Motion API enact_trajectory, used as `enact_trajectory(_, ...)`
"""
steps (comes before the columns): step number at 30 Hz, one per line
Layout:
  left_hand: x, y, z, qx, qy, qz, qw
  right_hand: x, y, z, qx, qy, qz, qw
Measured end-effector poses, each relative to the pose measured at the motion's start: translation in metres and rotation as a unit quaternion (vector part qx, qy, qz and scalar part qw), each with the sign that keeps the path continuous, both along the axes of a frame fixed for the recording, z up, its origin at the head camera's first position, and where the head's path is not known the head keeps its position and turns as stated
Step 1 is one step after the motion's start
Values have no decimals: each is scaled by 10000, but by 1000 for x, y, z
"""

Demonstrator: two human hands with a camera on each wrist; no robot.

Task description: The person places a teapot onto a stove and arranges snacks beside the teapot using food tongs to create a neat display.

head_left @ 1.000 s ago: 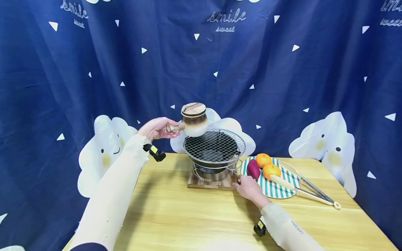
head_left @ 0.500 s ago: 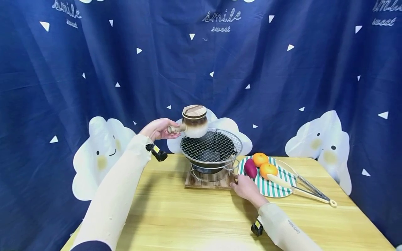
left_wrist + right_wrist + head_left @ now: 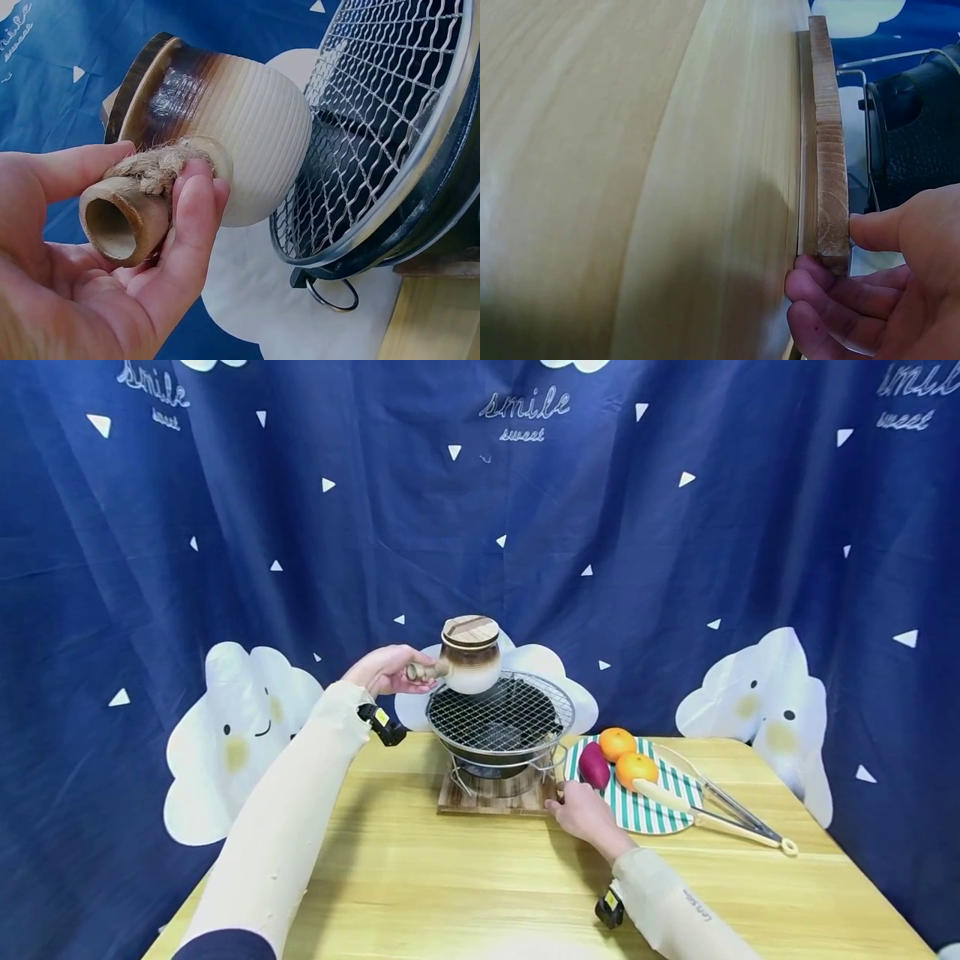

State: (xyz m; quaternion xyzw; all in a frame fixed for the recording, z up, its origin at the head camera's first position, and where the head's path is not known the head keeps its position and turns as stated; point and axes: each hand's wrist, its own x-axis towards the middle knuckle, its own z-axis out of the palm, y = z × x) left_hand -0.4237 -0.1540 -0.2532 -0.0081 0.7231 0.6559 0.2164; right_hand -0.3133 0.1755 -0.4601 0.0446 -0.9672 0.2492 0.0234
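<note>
My left hand (image 3: 384, 670) grips the stubby, rope-wrapped handle (image 3: 124, 219) of a small brown-and-white ceramic pot (image 3: 474, 673), thumb on one side and fingers curled round the other. A wooden lid (image 3: 470, 630) sits on the pot, which is held over the left back part of a round wire grill rack (image 3: 498, 714). That rack tops a black charcoal stove (image 3: 491, 768) on a square wooden board (image 3: 491, 803). With thumb above and fingers at the edge and below, my right hand (image 3: 581, 814) pinches the board's near right corner.
Right of the stove, a green-and-white striped plate (image 3: 652, 817) bears two oranges (image 3: 636, 771) and a purple oval item (image 3: 594, 766). Cream-tipped tongs (image 3: 738, 827) lie across the plate's right side onto the wooden table (image 3: 450, 885). A blue curtain (image 3: 375, 527) hangs behind.
The pot has shifted slightly right and down relative to the grill rack, with my left hand still on its handle. The head view has turned a little; my right hand stays at the board corner.
</note>
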Motion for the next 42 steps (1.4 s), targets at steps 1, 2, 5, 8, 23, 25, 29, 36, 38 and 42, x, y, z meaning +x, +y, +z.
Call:
enact_trajectory(1, 0, 1, 0, -17, -3, 0, 10000, 0, 0, 0, 14, 23, -5, 10000)
enact_trajectory(2, 0, 2, -1, -19, -17, 3, 10000, 0, -1, 0, 31, 39, 1, 10000)
enact_trajectory(5, -2, 3, -1, -21, -28, -87, 10000, 1, -2, 0, 32, 31, -10, 10000)
enact_trajectory(8, -5, 6, -1, -32, 6, -101, 9999, 1, -2, 0, 13, 18, 7, 10000)
enact_trajectory(23, -10, 14, -1, -275, 18, -85, 9996, -1, -1, -1, -19, 75, -56, 10000)
enact_trajectory(25, -11, 15, -3, -281, 19, -78, 9996, -1, -1, -1, -18, 37, -80, 10000)
enact_trajectory(29, -12, 16, -6, -302, 53, -54, 9995, 1, -1, 1, -25, 2, -71, 10000)
enact_trajectory(36, -13, 16, -7, -249, 50, 36, 9997, 2, -1, 2, -88, -45, -133, 9999)
enact_trajectory(38, -13, 16, -8, -234, 27, 42, 9997, 2, -1, 2, -85, -36, -110, 9999)
enact_trajectory(42, -14, 17, -8, -301, 61, 53, 9995, 0, -1, 1, -76, -28, -92, 9999)
